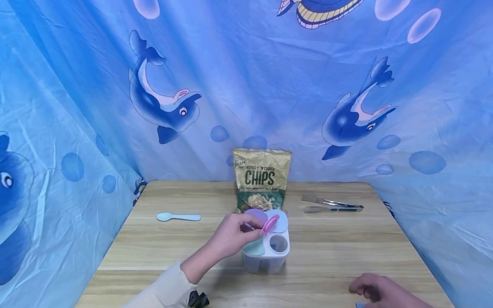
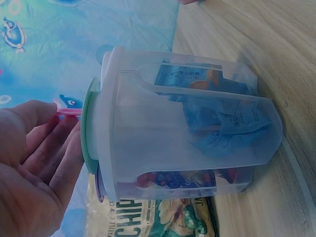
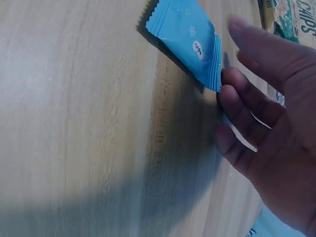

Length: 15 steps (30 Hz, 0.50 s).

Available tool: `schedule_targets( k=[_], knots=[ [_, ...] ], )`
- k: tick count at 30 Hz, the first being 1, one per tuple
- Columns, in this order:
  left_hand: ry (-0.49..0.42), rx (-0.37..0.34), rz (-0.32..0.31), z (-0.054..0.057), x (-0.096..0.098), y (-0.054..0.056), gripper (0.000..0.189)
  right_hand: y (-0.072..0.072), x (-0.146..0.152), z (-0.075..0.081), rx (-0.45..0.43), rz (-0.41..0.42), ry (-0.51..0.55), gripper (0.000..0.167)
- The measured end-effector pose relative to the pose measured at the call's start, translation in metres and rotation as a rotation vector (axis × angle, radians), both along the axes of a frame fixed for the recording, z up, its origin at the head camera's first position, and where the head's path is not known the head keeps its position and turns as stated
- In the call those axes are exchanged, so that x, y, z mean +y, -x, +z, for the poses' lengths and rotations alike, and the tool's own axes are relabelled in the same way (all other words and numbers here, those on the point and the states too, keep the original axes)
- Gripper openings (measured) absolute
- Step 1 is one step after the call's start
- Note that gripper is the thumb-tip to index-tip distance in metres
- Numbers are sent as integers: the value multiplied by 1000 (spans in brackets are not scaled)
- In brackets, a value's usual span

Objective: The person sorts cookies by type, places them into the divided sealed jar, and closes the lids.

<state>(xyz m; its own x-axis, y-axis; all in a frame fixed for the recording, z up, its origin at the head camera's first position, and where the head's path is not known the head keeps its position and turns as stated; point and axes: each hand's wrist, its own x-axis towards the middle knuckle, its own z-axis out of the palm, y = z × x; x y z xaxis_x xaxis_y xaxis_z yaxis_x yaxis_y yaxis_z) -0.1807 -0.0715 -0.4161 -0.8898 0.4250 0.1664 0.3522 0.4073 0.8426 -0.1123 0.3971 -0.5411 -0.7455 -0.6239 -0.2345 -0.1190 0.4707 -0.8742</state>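
Note:
My left hand (image 1: 231, 234) pinches a small pink round lid (image 1: 271, 225) on edge above a translucent white storage box (image 1: 265, 264). The box's front-right round opening (image 1: 278, 243) is uncovered; purple (image 1: 256, 214), pale blue (image 1: 278, 221) and mint green (image 1: 254, 247) lids cover the other openings. Through its wall the left wrist view shows blue snack packets (image 2: 222, 108) and, in another compartment, red-and-blue wrapped pieces (image 2: 182, 178). Over the table's front right, my right hand (image 1: 381, 291) has loosely bent fingers beside a blue sealed packet (image 3: 187, 42). Its fingertips are at the packet's corner, the thumb apart.
Behind the box stands a gold-and-green chips bag (image 1: 262, 177). A pale blue spoon (image 1: 178, 217) lies at the left of the wooden table (image 1: 154, 252). Tongs (image 1: 333, 205) lie at the back right. A blue dolphin-print curtain (image 1: 246, 85) hangs behind the table.

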Motion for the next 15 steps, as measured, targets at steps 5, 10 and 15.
schedule_targets(
  k=[5,10,15],
  knots=[
    [-2,-7,1,0,0,0,10,0,1,-4,110,59,-27,28],
    [-5,-4,0,1,0,1,11,1,-1,-2,40,-8,-127,24],
    [-2,-5,2,1,0,0,11,1,-7,1,-50,-83,-165,20]
  ],
)
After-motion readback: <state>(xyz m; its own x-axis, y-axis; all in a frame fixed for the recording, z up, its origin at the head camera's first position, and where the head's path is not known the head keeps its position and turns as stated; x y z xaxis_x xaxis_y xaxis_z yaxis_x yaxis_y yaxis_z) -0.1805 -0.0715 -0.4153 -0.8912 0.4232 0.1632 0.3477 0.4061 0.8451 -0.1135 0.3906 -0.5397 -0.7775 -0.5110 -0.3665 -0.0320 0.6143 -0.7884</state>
